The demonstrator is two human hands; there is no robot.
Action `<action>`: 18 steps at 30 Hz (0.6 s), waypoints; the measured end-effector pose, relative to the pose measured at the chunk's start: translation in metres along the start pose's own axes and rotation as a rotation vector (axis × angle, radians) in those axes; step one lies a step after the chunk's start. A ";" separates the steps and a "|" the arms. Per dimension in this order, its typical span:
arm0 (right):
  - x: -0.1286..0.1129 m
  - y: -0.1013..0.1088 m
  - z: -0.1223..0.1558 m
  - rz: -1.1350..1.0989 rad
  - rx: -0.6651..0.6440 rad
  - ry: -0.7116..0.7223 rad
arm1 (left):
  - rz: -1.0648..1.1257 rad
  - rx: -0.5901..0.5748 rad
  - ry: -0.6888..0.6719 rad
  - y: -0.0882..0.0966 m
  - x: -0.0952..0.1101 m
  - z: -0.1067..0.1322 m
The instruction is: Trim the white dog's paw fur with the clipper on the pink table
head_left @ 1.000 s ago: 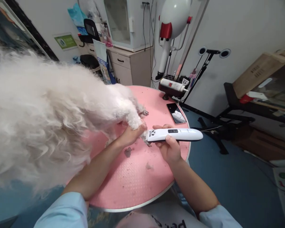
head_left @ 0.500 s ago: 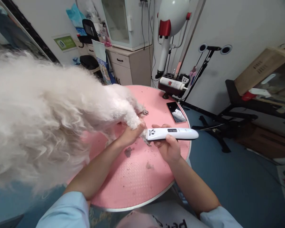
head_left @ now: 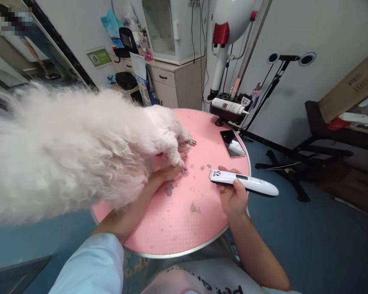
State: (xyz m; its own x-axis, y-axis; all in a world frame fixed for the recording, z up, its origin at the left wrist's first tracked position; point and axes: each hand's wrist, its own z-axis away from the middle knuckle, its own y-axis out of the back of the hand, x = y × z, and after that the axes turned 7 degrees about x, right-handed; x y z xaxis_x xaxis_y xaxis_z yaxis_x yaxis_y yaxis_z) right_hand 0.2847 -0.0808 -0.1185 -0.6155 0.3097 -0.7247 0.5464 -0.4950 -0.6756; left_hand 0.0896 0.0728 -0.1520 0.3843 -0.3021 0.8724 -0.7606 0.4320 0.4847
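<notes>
A fluffy white dog [head_left: 73, 143] stands on a round pink grooming table [head_left: 184, 220], filling the left half of the view. My left hand [head_left: 167, 173] is closed around the dog's rear paw [head_left: 175, 158], just above the tabletop. My right hand [head_left: 233, 196] grips a white electric trimmer [head_left: 243, 183] over the table's right edge, its head pointing left, a short gap away from the paw.
Clumps of cut fur [head_left: 169, 189] lie on the table. A smartphone [head_left: 232, 143] rests at the table's far right. Behind it stand a tool holder with a white tube [head_left: 230, 107], a dryer on a stand [head_left: 227, 24], a cabinet [head_left: 174, 81] and a dark bench [head_left: 325, 130].
My right hand has pulled the trimmer away from the paw, to the right and slightly down. The dog has shifted a little and the view has turned left.
</notes>
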 end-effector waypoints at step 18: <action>0.011 0.037 0.015 -0.082 -0.005 -0.206 | -0.659 0.187 -0.112 0.071 0.014 0.251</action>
State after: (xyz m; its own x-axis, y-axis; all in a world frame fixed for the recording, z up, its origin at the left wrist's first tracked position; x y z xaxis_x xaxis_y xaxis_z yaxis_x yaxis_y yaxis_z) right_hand 0.2899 -0.1083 -0.1495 -0.7606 0.1759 -0.6249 0.4923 -0.4711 -0.7319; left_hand -0.0902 -0.1136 -0.1211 0.7485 -0.5415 0.3828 -0.4679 -0.0223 0.8835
